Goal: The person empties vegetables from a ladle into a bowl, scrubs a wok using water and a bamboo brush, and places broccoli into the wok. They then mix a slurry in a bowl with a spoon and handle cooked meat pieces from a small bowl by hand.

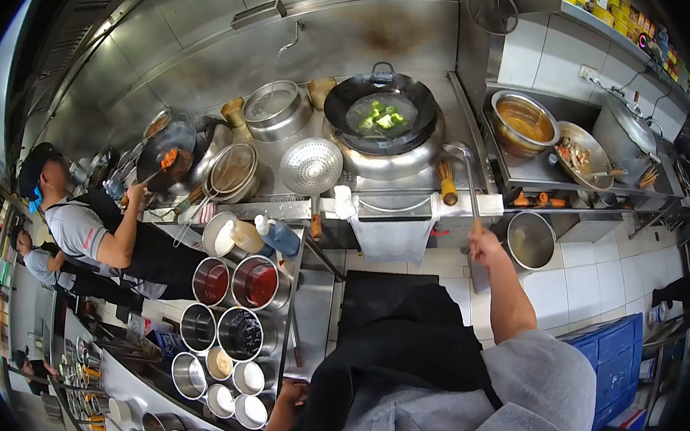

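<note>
My right hand [485,246] is closed around the handle of a long metal ladle [473,189], its bowl up at the stove's right edge. Beside the ladle stands a bamboo brush [447,183]. Left of it, a black wok [340,102] sits on the burner with green vegetable pieces [382,116] in cloudy liquid. My left hand [294,392] hangs low by the side counter, near a pot of white seasoning [252,411]; its fingers are too small and dark to make out. A perforated strainer [311,166] lies on the stove, handle toward me.
Pots of red sauce [255,282] and seasonings crowd the left counter. A co-worker [91,227] stirs food in another wok [164,158]. At right are a pot of brown liquid [525,120], a pan [583,156], a floor-level pot [531,240] and a blue container [616,364].
</note>
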Tool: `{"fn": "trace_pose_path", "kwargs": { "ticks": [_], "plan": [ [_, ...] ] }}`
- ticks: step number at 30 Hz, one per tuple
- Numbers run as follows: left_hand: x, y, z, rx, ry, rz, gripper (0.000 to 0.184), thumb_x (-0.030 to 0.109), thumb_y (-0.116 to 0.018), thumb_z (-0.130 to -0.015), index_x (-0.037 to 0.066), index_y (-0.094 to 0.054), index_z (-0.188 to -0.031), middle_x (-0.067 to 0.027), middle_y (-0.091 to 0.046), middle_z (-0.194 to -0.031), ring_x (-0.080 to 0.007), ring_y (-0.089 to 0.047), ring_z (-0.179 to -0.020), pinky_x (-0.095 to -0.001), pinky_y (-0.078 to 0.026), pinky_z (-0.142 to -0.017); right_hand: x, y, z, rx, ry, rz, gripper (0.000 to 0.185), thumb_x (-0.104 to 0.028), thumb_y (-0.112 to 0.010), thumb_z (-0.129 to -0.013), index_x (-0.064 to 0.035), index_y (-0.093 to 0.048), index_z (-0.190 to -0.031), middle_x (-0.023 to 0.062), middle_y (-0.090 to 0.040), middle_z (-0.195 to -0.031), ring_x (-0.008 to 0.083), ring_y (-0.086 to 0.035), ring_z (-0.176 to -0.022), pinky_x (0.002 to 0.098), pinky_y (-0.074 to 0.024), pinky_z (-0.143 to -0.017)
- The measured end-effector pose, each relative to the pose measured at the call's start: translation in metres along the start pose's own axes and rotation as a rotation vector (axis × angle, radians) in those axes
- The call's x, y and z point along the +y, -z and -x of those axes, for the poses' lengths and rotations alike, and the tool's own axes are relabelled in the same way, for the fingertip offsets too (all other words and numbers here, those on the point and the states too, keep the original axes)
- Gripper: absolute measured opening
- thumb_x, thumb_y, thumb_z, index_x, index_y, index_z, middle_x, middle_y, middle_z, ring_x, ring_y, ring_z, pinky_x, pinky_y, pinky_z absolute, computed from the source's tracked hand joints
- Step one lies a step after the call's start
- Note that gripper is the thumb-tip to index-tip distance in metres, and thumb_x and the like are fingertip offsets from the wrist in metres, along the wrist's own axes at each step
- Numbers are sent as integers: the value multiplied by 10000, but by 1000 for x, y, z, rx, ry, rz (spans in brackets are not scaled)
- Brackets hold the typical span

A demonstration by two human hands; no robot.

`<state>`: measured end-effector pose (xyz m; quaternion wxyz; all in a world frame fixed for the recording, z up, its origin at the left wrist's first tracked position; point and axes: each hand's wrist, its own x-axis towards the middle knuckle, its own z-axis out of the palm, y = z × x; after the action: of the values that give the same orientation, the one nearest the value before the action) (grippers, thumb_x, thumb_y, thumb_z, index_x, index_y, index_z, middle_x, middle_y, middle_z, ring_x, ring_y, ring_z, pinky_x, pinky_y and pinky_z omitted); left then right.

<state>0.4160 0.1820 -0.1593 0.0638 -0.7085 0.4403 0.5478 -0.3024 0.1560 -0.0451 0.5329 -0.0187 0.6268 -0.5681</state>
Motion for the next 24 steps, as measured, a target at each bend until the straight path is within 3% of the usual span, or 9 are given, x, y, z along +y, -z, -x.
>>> {"fn": "trace_pose_path", "kwargs": {
  "ticks": [2, 6, 7, 11, 15, 18, 20, 22, 24],
  "plan": [
    [21, 1, -12, 13, 7, 79, 305, 94, -652, -763, 109, -617, -1066, -41, -627, -760, -170, -583, -569, -348, -470, -481, -55, -43, 0, -11, 50, -260, 148, -106, -562, -825, -117, -442, -911, 3, -432, -567, 114, -366, -406, 297, -328, -372],
    [54, -4, -34, -3, -47, 96, 408, -38, -506, -792, 99, -546, -1174, -53, -630, -776, -160, -596, -592, -321, -455, -437, -72, -147, 14, 80, 481, 115, 196, -67, -539, -810, -107, -411, -953, 19, -442, -575, 123, -408, -407, 297, -308, -328],
    [65, -12, -40, 1, 7, 187, 404, -26, -516, -802, 109, -543, -1182, -51, -632, -778, -156, -597, -594, -321, -462, -438, -77, -157, 1, -6, 536, 151, 238, -41, -514, -800, -102, -413, -1006, 35, -457, -571, 153, -455, -415, 316, -374, -359],
    [116, -37, -63, 11, 3, 144, 319, 69, -579, -827, 136, -583, -1139, -39, -648, -813, -153, -619, -619, -323, -502, -494, -128, -215, -65, -440, 503, 11, 455, 3, -493, -792, -140, -392, -1213, 76, -513, -766, 172, -520, -535, 331, -427, -429],
    [178, -38, -80, 34, 19, 164, 314, 85, -590, -824, 142, -591, -1132, -25, -641, -761, -147, -615, -617, -337, -507, -507, -186, -308, -128, -414, 477, 175, 605, -34, -533, -830, -220, -262, -1339, 52, -475, -796, 140, -484, -503, 286, -399, -397],
    [194, -47, -119, 70, -23, 408, 302, 94, -601, -820, 139, -601, -1119, -30, -638, -749, -145, -613, -620, -347, -509, -517, -253, -395, -156, -582, 299, 106, 337, -25, -543, -803, -134, -439, -1105, 26, -470, -674, 117, -444, -481, 273, -344, -371],
    [262, -35, -87, 175, -28, 259, 305, 84, -604, -816, 124, -600, -1118, -42, -643, -758, -144, -612, -625, -331, -507, -507, -285, -453, -216, -748, 69, -31, 211, -20, -547, -811, -117, -448, -969, 16, -450, -623, 120, -445, -470, 278, -358, -373],
    [294, -33, -76, 255, -70, 434, 300, 75, -602, -815, 107, -598, -1113, -55, -651, -779, -140, -612, -625, -301, -498, -491, -288, -508, -272, -760, -6, -7, 156, -38, -553, -806, -116, -462, -906, 16, -440, -602, 137, -457, -470, 286, -361, -370],
    [318, -31, -63, 302, -79, 424, 300, 76, -597, -820, 89, -588, -1120, -56, -659, -819, -139, -616, -634, -272, -492, -486, -285, -554, -297, -690, 93, 268, 208, -32, -547, -802, -88, -451, -978, 56, -481, -650, 150, -479, -490, 300, -379, -379]
  ]
}}
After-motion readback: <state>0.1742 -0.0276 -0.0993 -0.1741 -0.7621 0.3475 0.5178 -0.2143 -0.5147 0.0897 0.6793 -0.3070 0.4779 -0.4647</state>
